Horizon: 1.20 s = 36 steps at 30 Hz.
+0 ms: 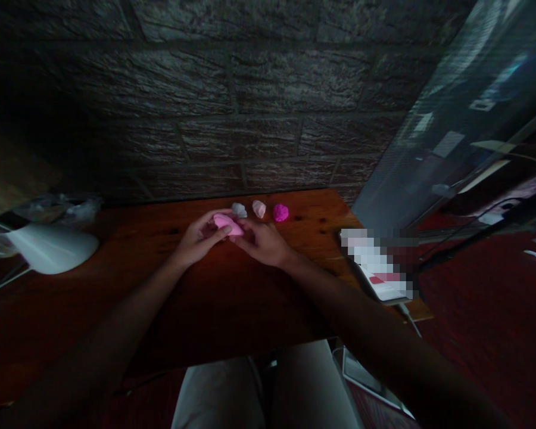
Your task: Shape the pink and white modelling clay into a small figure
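Observation:
A flattened, folded piece of pink modelling clay [227, 224] is held between both hands over the wooden table. My left hand [199, 239] grips its left side, with the thumb across the front. At its right end, the fingers of my right hand [267, 243] are closed on the edge. Just beyond the hands lie three small lumps in a row: a grey-white lump [239, 210], a pale pink lump [259, 208] and a bright magenta lump [280, 212] with a rough surface.
The wooden table [232, 298] meets a dark block wall [272, 77]. On the left lies a white lamp-like object [56, 247] near crumpled clear plastic [78, 208]. A phone or tablet [386, 289], partly blurred out, rests at the right edge with a cable [411, 319].

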Tool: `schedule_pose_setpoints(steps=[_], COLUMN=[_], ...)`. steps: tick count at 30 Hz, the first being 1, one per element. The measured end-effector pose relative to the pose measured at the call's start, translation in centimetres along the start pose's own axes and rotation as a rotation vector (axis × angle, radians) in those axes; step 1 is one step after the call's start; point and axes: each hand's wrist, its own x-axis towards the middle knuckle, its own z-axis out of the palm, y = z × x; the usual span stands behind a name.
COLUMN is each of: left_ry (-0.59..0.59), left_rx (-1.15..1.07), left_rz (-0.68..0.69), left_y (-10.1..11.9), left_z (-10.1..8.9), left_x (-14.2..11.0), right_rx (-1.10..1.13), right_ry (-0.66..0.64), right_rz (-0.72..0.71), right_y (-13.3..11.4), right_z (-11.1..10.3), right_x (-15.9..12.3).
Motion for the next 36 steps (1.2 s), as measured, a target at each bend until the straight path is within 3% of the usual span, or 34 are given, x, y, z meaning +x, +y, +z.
schedule_pose_setpoints(steps=[12,29,36], left_ry=[0.012,0.023,-0.025], left_rx=[-0.244,-0.018,-0.082], left_rz=[-0.079,-0.016,-0.013], left_y=[-0.9,-0.1,-0.4], left_z=[-0.2,-0.3,-0.3], left_x=[0.3,0.3,0.2], right_rx=[-0.025,-0.018,-0.003], right_ry=[-0.016,-0.053,-0.053], right_rz=[-0.01,0.024,0.042], right_y=[0.1,-0.4,-0.4], right_z=[0.3,0.2,0.2], right_x=[0.3,0.1,0.2])
